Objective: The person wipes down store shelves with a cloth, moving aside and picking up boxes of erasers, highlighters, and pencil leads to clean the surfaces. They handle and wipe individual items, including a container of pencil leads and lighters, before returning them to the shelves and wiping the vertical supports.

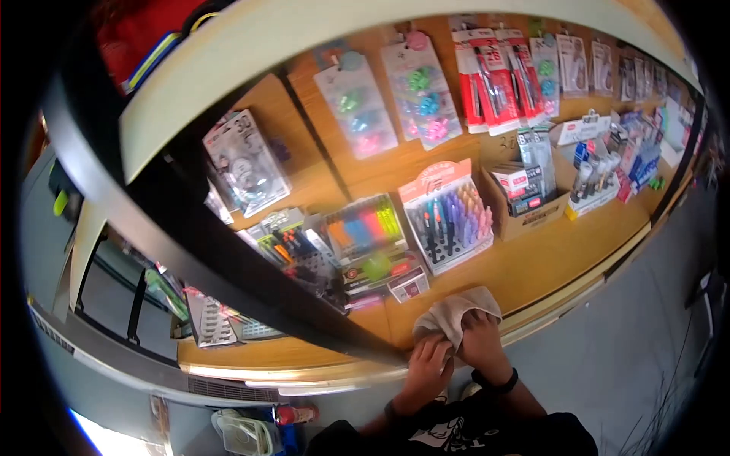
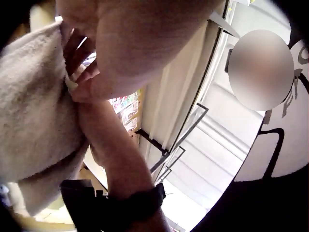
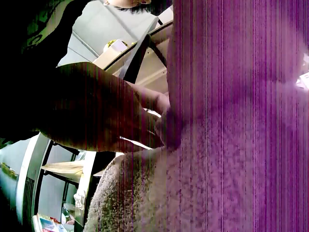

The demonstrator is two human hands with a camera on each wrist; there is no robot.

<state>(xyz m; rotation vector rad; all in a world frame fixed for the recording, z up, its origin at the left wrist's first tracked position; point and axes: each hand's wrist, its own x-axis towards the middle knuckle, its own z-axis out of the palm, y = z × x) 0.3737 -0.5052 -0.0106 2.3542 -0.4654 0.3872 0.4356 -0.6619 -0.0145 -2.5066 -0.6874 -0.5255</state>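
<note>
A greyish-beige cloth (image 1: 456,309) is bunched between both hands at the shelf's front edge. The left hand (image 1: 430,365) has its fingers curled on the cloth's lower left side. The right hand (image 1: 480,340) grips it from the right, fingers partly under its folds. In the left wrist view the cloth (image 2: 36,101) hangs from the fingers, with one hand (image 2: 140,48) large in front. Purple streaks cover much of the right wrist view, where the cloth (image 3: 130,193) fills the lower part.
On the wooden shelf (image 1: 563,251) behind the cloth stand a pen display box (image 1: 446,220), a cardboard box (image 1: 532,220) and stationery trays. Carded items (image 1: 356,106) hang on the back panel. A dark metal post (image 1: 228,251) crosses the left side. Below is a plastic basket (image 1: 247,435).
</note>
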